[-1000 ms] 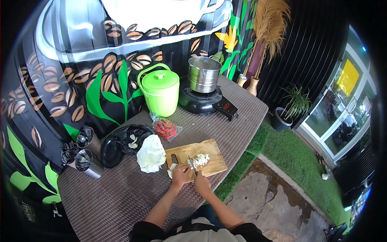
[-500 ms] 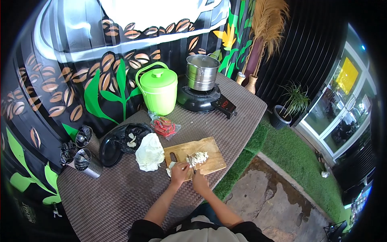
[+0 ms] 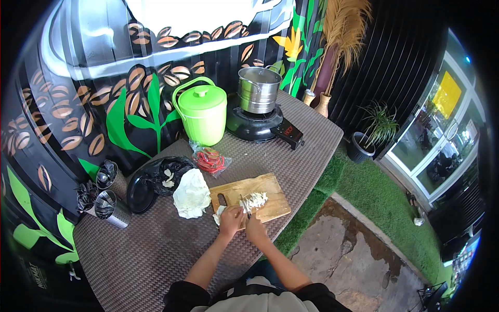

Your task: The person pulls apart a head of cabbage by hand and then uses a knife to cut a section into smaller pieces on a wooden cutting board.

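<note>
A wooden cutting board (image 3: 274, 187) lies near the table's front edge, with shredded cabbage (image 3: 258, 199) heaped on it. My right hand (image 3: 255, 230) is closed around the handle of a knife (image 3: 245, 204), whose blade stands at the left side of the shreds. Just left of the blade, my left hand (image 3: 230, 222) presses curled fingers on a pale cabbage piece (image 3: 219, 212), mostly covered by the hand. A large whitish-green cabbage (image 3: 191, 195) rests on the table left of the board.
Behind the board are a bag of red chilies (image 3: 211, 161), a lime-green lidded bucket (image 3: 204, 117) and a steel pot (image 3: 259, 93) on a black stove (image 3: 253, 126). A black plastic bag (image 3: 169, 171), a black lid (image 3: 141, 193) and cutlery holders (image 3: 113, 209) stand left.
Both hands stay at the board, with the knife shifted very slightly at the cabbage. The whole view has moved a little; the other things keep their places.
</note>
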Tool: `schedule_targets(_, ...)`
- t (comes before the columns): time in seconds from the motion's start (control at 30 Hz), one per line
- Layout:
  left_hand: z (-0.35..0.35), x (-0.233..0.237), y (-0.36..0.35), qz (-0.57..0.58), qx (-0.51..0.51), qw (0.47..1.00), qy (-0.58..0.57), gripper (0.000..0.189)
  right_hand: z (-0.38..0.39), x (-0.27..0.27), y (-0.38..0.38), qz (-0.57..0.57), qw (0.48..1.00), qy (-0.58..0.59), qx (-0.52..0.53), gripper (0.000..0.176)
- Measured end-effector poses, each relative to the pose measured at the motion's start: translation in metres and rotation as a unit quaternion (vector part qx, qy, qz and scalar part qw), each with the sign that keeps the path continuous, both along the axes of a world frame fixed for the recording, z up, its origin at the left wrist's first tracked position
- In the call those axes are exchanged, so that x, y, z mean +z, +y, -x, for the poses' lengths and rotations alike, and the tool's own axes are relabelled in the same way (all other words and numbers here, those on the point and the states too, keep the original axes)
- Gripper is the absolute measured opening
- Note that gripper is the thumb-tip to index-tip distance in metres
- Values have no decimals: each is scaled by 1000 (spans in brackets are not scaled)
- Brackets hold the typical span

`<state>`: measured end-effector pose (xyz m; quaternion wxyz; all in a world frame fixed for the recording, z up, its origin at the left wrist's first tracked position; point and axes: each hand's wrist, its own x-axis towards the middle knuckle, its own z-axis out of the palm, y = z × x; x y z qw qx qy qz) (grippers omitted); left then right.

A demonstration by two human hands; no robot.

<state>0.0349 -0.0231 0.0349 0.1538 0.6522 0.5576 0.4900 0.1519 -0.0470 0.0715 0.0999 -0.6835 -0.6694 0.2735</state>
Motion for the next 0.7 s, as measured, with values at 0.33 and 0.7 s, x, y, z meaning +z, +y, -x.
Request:
schedule_targets(0.33, 1, 0, 0, -1, 6, 1000, 14, 12, 1, -8, 24, 7, 999, 36, -18, 38)
schedule_targets(0.7, 0, 2, 2, -12, -1, 1000, 4, 12, 11, -1, 10, 21, 999, 15, -46, 40)
